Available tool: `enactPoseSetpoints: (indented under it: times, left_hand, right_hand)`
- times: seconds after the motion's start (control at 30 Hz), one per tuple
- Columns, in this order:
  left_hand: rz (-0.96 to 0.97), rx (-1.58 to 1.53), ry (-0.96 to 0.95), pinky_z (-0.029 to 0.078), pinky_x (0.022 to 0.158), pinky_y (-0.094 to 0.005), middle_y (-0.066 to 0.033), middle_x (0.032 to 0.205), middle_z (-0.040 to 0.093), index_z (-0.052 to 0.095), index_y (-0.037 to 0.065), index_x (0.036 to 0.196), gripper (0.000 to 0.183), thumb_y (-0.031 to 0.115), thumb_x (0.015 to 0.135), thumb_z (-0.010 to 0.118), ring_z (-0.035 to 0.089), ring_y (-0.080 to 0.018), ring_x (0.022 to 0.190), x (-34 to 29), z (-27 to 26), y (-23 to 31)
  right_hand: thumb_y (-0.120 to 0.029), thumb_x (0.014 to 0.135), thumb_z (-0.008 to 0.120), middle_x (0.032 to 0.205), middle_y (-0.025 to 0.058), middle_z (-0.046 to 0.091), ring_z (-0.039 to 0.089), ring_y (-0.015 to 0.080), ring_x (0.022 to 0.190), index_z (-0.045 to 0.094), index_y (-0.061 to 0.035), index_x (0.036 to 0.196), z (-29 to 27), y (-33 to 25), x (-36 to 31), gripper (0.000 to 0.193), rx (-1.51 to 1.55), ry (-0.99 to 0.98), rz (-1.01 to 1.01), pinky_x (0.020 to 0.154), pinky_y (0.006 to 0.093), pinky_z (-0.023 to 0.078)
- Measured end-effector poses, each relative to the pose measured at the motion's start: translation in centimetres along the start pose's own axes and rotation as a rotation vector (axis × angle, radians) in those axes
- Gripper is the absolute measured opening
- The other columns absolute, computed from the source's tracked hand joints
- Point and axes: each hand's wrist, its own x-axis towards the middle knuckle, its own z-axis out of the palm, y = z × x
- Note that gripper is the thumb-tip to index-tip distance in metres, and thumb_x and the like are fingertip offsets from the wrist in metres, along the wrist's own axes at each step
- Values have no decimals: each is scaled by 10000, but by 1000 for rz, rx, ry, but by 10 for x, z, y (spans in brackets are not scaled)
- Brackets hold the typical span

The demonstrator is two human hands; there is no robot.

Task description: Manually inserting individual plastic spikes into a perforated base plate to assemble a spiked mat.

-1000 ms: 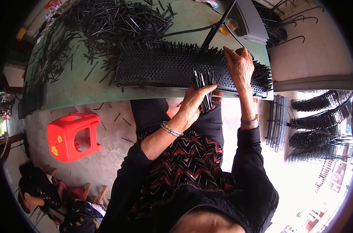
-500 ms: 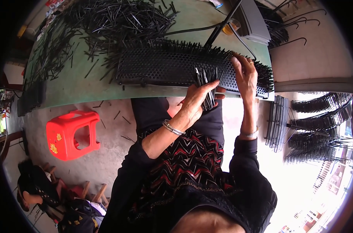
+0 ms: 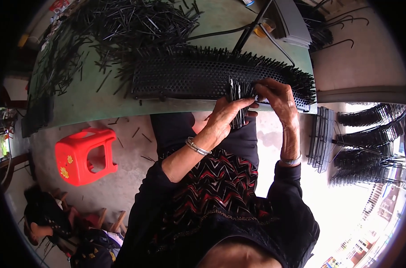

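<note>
A bundle of thin black sticks (image 3: 239, 91) stands in my left hand (image 3: 221, 119), with the fingers wrapped round it and the thumb across the front. At the bundle's upper right, my right hand (image 3: 280, 99) has its thumb and fingertips drawn together in a pinch. Whatever is between those fingertips is too small to make out. Just beyond both hands, a long black perforated rack (image 3: 180, 77) lies along the table's near edge. Many black sticks poke up from its far side, thickest toward the right end.
A large heap of loose black sticks (image 3: 136, 22) covers the far left of the green table (image 3: 84, 109). Black metal rods (image 3: 246, 38) and a cup of amber liquid (image 3: 264, 27) are behind the rack. A red stool (image 3: 75, 161) is on the floor, left. Stick-filled racks (image 3: 368, 138) hang right.
My right hand has come away from the rack's far edge, moving nearer and left to the bundle in my left hand. The left hand has barely moved.
</note>
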Motion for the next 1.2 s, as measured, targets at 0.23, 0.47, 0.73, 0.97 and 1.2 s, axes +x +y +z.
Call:
enactPoseSetpoints:
  times: [0.23, 0.47, 0.73, 0.97, 1.2]
  left_hand:
    - [47, 43, -14, 532, 653, -279, -99, 990, 704, 660, 57, 1085, 286, 258, 882, 673, 700, -198, 832, -1, -3, -4]
    - [-97, -71, 82, 577, 692, -355, -109, 1029, 691, 618, 87, 1081, 282, 282, 887, 680, 695, -239, 874, 4, -1, -4]
    - [-136, -120, 29, 573, 623, -321, -114, 970, 697, 607, 85, 1040, 256, 270, 882, 685, 691, -218, 805, 3, 4, -9]
    - [-100, -54, 57, 517, 538, -278, -110, 906, 706, 607, 76, 1027, 241, 252, 881, 683, 642, -163, 672, 7, 0, -11]
    - [-70, -83, 33, 514, 561, -291, -99, 901, 712, 624, 78, 1005, 208, 243, 885, 663, 654, -165, 688, 6, 3, -11]
  right_hand:
    - [-91, 898, 624, 821, 86, 676, 643, 120, 747, 662, 48, 1009, -5, 0, 1, 182, 46, -36, 16, 709, 250, 506]
    - [-64, 925, 585, 801, 73, 711, 668, 113, 768, 667, 10, 1014, -22, -4, 11, 143, -273, 609, -260, 730, 244, 516]
    - [-65, 907, 600, 795, 59, 714, 681, 126, 750, 682, -24, 1016, -22, 22, 39, 143, -386, 635, -371, 707, 250, 508]
    - [-70, 876, 648, 883, 93, 681, 668, 168, 762, 700, -46, 1013, -20, 38, 55, 148, -468, 489, -443, 701, 275, 505]
    - [-140, 854, 685, 908, 59, 616, 637, 209, 802, 734, -137, 996, -26, 33, 59, 150, -700, 457, -451, 701, 308, 501]
